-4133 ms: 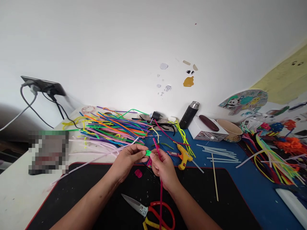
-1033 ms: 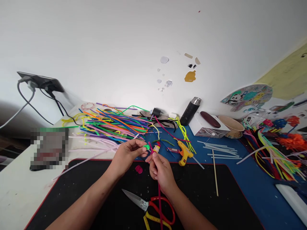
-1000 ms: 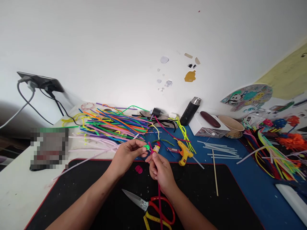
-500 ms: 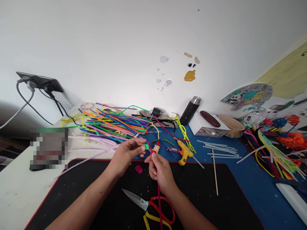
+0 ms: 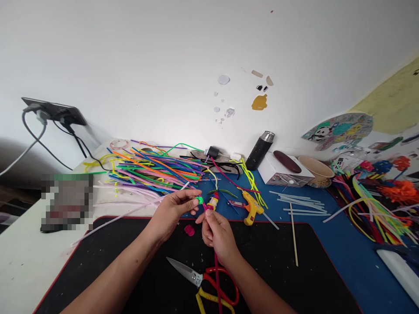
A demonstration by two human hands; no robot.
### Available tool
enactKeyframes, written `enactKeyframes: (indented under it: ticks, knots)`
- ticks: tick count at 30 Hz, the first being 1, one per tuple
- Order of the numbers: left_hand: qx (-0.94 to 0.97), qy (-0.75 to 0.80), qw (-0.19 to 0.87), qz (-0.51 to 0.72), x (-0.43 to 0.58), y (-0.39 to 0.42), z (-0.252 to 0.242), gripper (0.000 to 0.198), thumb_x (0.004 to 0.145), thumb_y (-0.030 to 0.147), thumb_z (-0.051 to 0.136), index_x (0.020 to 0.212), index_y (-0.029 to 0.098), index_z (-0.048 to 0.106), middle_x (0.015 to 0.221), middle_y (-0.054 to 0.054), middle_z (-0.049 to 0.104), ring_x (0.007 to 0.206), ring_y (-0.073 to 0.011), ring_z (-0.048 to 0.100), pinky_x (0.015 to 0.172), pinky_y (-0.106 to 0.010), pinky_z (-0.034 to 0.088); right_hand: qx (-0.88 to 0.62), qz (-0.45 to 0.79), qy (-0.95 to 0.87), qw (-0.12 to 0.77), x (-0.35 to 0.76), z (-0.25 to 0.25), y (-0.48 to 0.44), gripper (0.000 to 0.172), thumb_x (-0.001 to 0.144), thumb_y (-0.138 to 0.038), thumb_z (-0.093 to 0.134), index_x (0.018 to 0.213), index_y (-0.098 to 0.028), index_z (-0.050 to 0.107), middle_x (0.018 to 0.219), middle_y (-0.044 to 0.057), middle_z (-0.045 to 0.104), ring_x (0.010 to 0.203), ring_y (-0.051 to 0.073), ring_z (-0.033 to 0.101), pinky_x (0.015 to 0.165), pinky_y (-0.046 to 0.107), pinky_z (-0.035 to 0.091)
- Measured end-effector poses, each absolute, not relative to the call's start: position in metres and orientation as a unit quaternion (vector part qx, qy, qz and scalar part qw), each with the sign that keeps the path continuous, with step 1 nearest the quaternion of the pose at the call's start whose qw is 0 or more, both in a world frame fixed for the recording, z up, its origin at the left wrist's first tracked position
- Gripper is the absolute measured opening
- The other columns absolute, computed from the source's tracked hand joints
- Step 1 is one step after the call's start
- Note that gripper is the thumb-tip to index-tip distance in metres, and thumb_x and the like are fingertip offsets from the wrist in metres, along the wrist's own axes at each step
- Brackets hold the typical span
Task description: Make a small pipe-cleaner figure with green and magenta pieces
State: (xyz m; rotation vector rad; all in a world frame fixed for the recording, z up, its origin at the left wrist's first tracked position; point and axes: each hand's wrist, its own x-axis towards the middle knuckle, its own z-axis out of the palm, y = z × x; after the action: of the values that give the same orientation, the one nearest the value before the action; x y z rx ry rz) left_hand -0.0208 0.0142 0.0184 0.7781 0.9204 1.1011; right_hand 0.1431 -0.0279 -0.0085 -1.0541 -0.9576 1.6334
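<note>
L hand [image 5: 180, 207] pinches a small bright-green fuzzy curl [image 5: 199, 200] btw thumb and fingertips, past the metal scissors w/ red and yellow handles [image 5: 197, 279]. A long thin hot-pink fuzzy stick [image 5: 217, 272] comes up to the curl's right side. A sec ago its tip poked up past the curl; now it's lower and seems to touch, so the 2 bits prob. meet; can't tell if it's in. R hand [image 5: 216, 233] pinches the stick below its tip, w/ the tail crossing over the scissors' handles.

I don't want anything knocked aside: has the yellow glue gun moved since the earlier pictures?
No, the glue gun holds its place at the far edge of the black mat.
</note>
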Motion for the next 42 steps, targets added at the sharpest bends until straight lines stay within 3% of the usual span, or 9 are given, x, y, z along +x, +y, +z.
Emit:
enactKeyframes:
  ticks: [31, 42]
  knots:
    - [0.324, 0.415, 0.701, 0.481, -0.0196, 0.0140, 0.0241, 0.050, 0.052, 0.041, 0.106, 0.093, 0.018, 0.088, 0.078, -0.002, 0.074, 0.065, -0.0107, 0.065, 0.064, -0.021, 0.055, -0.430, 0.667, -0.392, 0.465, 0.1419, -0.0102, -0.0302, 0.062, 0.087, -0.077, 0.071, 0.082, -0.015, 0.069, 0.047, -0.012, 0.034, 0.036, 0.004, 0.023, 0.037, 0.019, 0.018]
    - [0.339, 0.420, 0.687, 0.486, -0.0201, 0.0139, 0.0227, 0.045, 0.055, 0.039, 0.104, 0.092, 0.018, 0.087, 0.080, -0.003, 0.074, 0.065, -0.0125, 0.065, 0.062, -0.023, 0.055, -0.433, 0.667, -0.394, 0.462, 0.1414, -0.0094, -0.0301, 0.062, 0.087, -0.077, 0.070, 0.082, -0.015, 0.069, 0.047, -0.012, 0.033, 0.037, 0.004, 0.022, 0.037, 0.019, 0.018]
